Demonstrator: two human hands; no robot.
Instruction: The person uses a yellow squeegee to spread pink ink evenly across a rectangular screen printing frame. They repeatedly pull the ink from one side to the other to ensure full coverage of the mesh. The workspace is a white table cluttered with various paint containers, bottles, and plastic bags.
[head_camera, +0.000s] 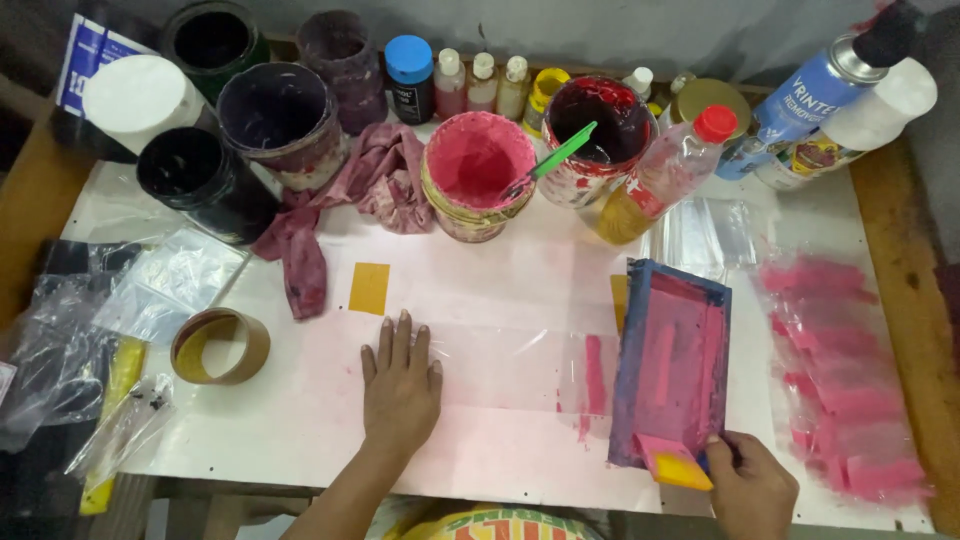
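My left hand (400, 380) lies flat, fingers spread, on a clear plastic sheet (500, 350) spread over the white table (300, 420). A pink printed stripe (595, 372) shows on the sheet's right end. My right hand (750, 488) grips the near corner of a blue-framed printing screen (672, 360) smeared with pink ink, together with a yellow squeegee (678, 466) coated in pink. The screen sits tilted just right of the sheet.
Open paint tubs stand along the back: a pink one (478, 170), a red one with a green stick (596, 130), dark ones (205, 185). A stained rag (340, 200), tape roll (220, 346), bottles (660, 180), spray can (815, 90) and pink-printed plastic bags (840, 380) surround the work area.
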